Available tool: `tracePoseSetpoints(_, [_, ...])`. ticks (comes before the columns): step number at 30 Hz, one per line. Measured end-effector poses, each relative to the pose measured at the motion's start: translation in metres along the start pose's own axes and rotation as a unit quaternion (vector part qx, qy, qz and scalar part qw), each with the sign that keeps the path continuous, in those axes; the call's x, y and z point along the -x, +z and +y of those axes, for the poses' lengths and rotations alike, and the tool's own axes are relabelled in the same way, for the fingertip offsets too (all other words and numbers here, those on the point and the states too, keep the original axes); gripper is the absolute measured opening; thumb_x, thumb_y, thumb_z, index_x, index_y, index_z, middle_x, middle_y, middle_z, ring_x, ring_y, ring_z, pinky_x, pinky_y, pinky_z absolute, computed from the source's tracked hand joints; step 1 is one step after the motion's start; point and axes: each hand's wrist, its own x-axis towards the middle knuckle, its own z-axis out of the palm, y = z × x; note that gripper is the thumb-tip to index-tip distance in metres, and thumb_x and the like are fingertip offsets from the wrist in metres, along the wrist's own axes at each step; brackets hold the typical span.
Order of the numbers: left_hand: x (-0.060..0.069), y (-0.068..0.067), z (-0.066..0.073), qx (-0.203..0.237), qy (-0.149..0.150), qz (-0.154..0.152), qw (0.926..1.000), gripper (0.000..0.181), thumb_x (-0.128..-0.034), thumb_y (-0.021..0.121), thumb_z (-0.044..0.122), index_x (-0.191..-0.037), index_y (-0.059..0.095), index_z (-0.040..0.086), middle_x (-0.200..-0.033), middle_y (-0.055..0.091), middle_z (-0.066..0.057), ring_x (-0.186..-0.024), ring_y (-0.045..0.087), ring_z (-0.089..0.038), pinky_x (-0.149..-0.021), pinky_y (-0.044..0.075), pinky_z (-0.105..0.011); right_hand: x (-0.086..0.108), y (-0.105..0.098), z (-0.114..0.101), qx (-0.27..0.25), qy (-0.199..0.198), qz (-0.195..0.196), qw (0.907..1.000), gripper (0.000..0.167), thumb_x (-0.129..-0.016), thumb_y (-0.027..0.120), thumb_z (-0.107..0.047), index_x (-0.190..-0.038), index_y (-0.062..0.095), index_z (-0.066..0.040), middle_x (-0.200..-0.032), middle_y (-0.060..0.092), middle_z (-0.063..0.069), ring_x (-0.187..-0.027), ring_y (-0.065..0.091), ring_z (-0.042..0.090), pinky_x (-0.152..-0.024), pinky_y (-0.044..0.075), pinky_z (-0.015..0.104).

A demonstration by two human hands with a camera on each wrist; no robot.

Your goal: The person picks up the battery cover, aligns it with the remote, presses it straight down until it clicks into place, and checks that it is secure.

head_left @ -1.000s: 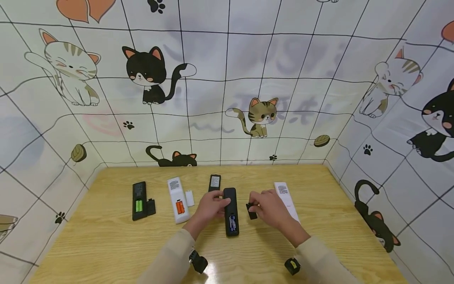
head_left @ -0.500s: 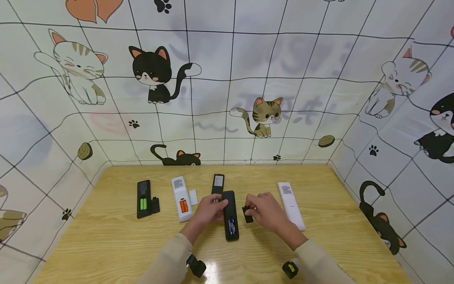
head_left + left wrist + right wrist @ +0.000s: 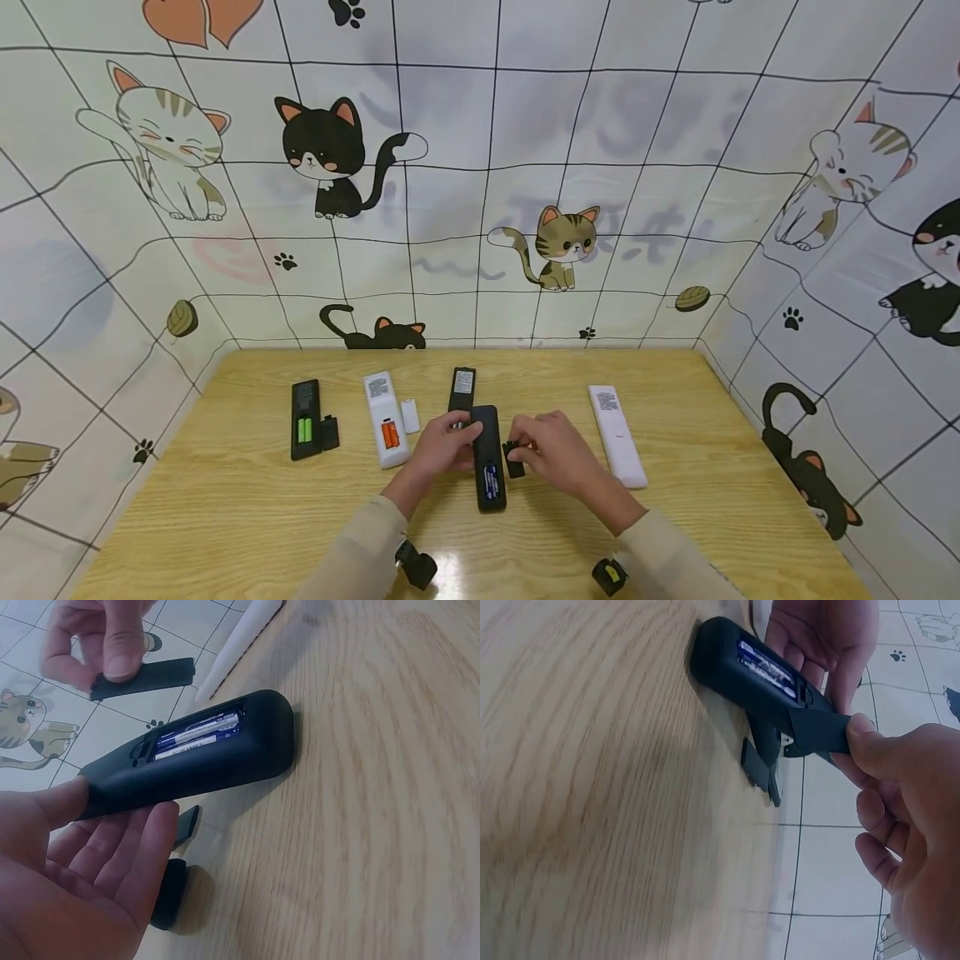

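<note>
My left hand (image 3: 441, 443) grips the upper end of a black remote control (image 3: 486, 442), thumb on top and fingers underneath. The remote's back faces up, and blue-and-white batteries (image 3: 202, 733) lie in its uncovered compartment. Just right of it, my right hand (image 3: 557, 454) pinches a small black battery cover (image 3: 514, 460) between thumb and fingers. In the left wrist view the cover (image 3: 146, 678) is held apart from the remote. It overlaps the remote's narrow end in the right wrist view.
Left on the wooden table (image 3: 225, 517) lie a black remote (image 3: 303, 400) with green batteries, its cover (image 3: 330, 433) alongside, and a white remote (image 3: 378, 400) with orange batteries beside its cover (image 3: 409, 416). Another black remote (image 3: 462, 387) is partly hidden behind my left hand. A white remote (image 3: 618, 437) lies right.
My right hand has moved left with the battery cover, closer to the black remote. The left hand has brought the remote slightly nearer to me. The head view has shifted a little.
</note>
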Motion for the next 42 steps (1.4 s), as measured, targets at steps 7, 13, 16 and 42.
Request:
tracePoseSetpoints(7, [-0.001, 0.002, 0.001, -0.004, 0.012, -0.012, 0.9998, 0.040, -0.0978, 0.059, 0.027, -0.131, 0.056, 0.004, -0.111, 0.070, -0.016, -0.092, 0.071, -0.025, -0.079, 0.059, -0.049, -0.004, 0.006, -0.012, -0.013, -0.004, -0.007, 0.9999, 0.018, -0.082, 0.076, -0.026, -0.089, 0.060, -0.021, -0.077, 0.067, -0.013, -0.073, 0.058, 0.001, -0.087, 0.046, 0.039])
tracePoseSetpoints(13, [-0.001, 0.004, 0.002, -0.003, 0.022, -0.012, 0.9997, 0.037, -0.0980, 0.059, 0.026, -0.128, 0.058, 0.005, -0.106, 0.073, -0.014, -0.089, 0.071, -0.022, -0.077, 0.059, -0.049, -0.005, 0.013, -0.014, -0.008, -0.002, -0.006, 1.0000, 0.019, -0.083, 0.075, -0.030, -0.086, 0.059, -0.021, -0.075, 0.066, -0.013, -0.071, 0.057, -0.001, -0.087, 0.047, 0.038])
tracePoseSetpoints(16, [0.001, 0.004, 0.002, -0.004, 0.025, -0.008, 0.9997, 0.037, -0.0980, 0.059, 0.028, -0.128, 0.058, 0.006, -0.105, 0.073, -0.013, -0.088, 0.071, -0.020, -0.076, 0.059, -0.048, -0.005, 0.017, -0.013, -0.011, -0.002, -0.002, 0.9999, 0.019, -0.082, 0.076, -0.030, -0.085, 0.059, -0.022, -0.074, 0.066, -0.014, -0.071, 0.056, -0.001, -0.086, 0.046, 0.038])
tracePoseSetpoints(42, [-0.001, 0.005, -0.001, -0.002, 0.037, -0.007, 0.9993, 0.040, -0.0974, 0.060, 0.028, -0.132, 0.057, 0.007, -0.107, 0.073, -0.014, -0.088, 0.071, -0.019, -0.074, 0.060, -0.046, 0.002, 0.033, -0.016, 0.037, -0.007, 0.026, 0.9989, 0.022, -0.081, 0.077, -0.034, -0.086, 0.058, -0.026, -0.078, 0.062, -0.017, -0.087, 0.054, 0.008, -0.092, 0.042, 0.040])
